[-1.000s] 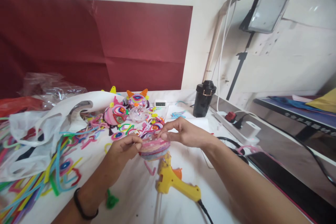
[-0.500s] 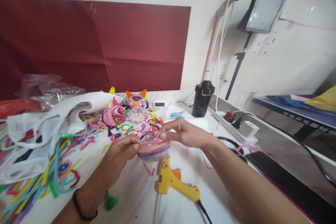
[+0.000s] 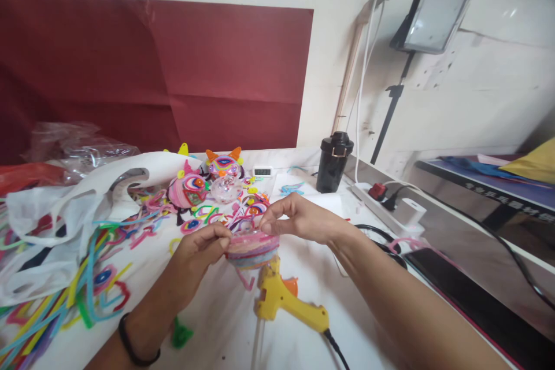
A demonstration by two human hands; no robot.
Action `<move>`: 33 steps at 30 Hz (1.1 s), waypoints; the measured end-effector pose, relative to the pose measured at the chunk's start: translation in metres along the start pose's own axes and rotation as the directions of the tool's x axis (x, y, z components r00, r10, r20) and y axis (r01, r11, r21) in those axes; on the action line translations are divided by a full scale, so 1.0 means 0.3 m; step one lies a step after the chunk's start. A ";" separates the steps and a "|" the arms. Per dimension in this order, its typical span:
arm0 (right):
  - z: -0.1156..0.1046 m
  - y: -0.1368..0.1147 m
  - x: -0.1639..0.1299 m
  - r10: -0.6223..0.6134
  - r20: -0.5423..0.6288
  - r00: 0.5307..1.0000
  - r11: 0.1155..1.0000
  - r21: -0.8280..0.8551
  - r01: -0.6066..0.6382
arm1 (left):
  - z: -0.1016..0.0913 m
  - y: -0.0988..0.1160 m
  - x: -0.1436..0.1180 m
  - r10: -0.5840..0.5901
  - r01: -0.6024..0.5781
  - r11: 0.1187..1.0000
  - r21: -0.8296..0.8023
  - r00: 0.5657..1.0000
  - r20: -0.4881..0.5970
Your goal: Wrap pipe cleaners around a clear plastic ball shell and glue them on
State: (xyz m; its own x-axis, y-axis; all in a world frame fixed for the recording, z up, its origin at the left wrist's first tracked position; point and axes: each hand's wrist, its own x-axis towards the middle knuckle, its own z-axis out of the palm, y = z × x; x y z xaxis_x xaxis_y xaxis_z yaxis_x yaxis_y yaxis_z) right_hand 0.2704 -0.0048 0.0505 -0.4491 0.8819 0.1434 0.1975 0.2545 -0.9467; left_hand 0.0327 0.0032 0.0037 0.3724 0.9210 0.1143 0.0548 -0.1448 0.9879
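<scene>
Nothing much has shifted since earlier frames: both hands keep their grip, view drifts slightly. White desk [image 3: 225, 324] carries a white plastic bag [image 3: 56, 214], loose pipe cleaners [image 3: 87, 277] and a yellow glue gun [image 3: 286, 306]. Left hand [image 3: 202, 248] and right hand [image 3: 299, 217] pinch opposite edges of a pink coiled dome [image 3: 251, 245], held just above the glue gun.
</scene>
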 end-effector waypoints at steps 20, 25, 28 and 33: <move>0.007 -0.027 -0.011 -0.077 0.021 0.997 0.980 -0.182 0.080 | 0.016 0.019 -0.007 -0.017 0.018 0.999 -0.040 1.000 0.019; 0.005 -0.029 -0.013 -0.081 0.027 0.996 0.981 -0.174 0.084 | 0.020 0.022 -0.010 -0.015 0.014 0.999 -0.048 1.000 -0.007; 0.003 -0.028 -0.013 -0.075 0.023 0.997 0.984 -0.163 0.077 | 0.024 0.024 -0.010 -0.017 0.016 0.997 -0.071 1.000 -0.019; 0.000 -0.018 -0.012 -0.058 0.017 0.998 0.986 -0.154 0.060 | 0.022 0.015 -0.005 -0.009 0.008 0.992 -0.128 1.000 -0.004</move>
State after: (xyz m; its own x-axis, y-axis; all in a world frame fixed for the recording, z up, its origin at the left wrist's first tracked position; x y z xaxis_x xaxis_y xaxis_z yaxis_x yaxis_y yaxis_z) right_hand 0.2710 -0.0092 0.0550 -0.4743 0.8589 0.1933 0.3023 0.3651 -0.8805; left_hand 0.0385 -0.0013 0.0074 0.3681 0.9237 0.1063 -0.0615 -0.0898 0.9941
